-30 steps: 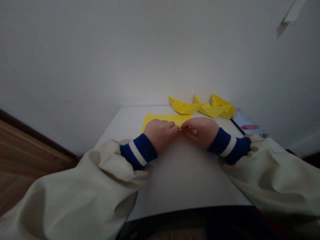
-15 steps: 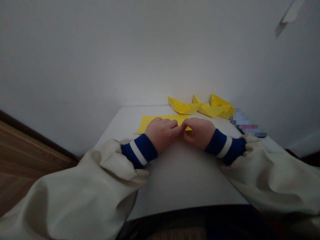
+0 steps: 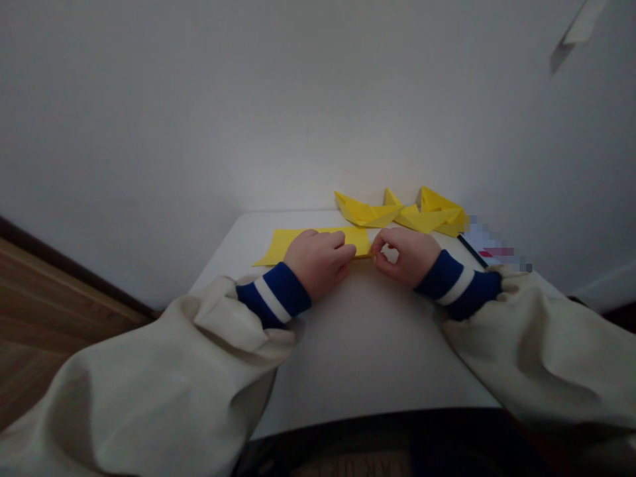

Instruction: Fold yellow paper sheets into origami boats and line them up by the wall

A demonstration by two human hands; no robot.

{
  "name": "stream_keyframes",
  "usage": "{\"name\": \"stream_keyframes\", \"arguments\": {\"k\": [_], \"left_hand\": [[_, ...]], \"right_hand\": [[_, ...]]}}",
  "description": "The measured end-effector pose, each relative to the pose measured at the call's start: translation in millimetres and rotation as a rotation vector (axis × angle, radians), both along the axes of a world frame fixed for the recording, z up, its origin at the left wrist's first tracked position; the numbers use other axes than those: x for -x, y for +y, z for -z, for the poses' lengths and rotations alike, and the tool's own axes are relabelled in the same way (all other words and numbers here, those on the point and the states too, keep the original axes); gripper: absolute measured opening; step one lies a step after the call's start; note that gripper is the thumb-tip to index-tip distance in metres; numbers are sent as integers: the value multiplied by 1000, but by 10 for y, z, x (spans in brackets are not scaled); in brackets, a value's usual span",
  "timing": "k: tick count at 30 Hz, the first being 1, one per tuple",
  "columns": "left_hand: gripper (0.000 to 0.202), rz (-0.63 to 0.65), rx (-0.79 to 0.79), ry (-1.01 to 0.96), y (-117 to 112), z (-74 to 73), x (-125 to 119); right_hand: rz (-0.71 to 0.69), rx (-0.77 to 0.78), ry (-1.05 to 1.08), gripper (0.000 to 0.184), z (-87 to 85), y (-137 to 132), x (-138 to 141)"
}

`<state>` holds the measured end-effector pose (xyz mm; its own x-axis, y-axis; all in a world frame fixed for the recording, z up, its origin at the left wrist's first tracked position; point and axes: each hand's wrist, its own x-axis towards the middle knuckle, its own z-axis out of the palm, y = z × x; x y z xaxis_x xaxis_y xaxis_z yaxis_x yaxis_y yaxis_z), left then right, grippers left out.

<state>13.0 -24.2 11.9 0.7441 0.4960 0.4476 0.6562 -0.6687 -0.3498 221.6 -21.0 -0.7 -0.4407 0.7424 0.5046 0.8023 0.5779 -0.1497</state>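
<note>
A flat folded sheet of yellow paper [image 3: 283, 242] lies on the white table [image 3: 368, 344]. My left hand [image 3: 320, 260] rests on the sheet with its fingers curled, pressing it down near its right end. My right hand [image 3: 407, 255] pinches the sheet's right corner between thumb and forefinger, the other fingers curled. Both wrists show blue cuffs with a white stripe under cream sleeves. The middle of the sheet is hidden beneath my left hand.
Three folded yellow paper boats [image 3: 368, 213] [image 3: 410, 216] [image 3: 444, 212] stand at the table's far edge by the white wall. A dark pencil [image 3: 471, 250] lies at the right beside a blurred patch. Wooden floor shows at the left.
The yellow sheet has slid leftward under my hands. My right hand has moved from beside my left hand to the sheet's right corner and opened a small gap.
</note>
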Motion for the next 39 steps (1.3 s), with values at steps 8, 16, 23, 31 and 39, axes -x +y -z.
{"name": "stream_keyframes", "arguments": {"k": [8,16,23,31,39], "left_hand": [[11,-34,25,-31,30,37,65],[13,11,46,-54,-23,-11,20],[16,183,56,26,-42,-56,-10],[16,166,76,72,-4,-29,5],[13,120,54,59,55,106,90]], "right_hand": [[24,10,106,3,38,57,-113],[-254,-107,-37,15,-7,-20,11],[-330,-101,-131,16,-68,-87,75],[-468,26,-21,15,-69,-43,14],[-425,166,-58,15,-135,46,-186]]}}
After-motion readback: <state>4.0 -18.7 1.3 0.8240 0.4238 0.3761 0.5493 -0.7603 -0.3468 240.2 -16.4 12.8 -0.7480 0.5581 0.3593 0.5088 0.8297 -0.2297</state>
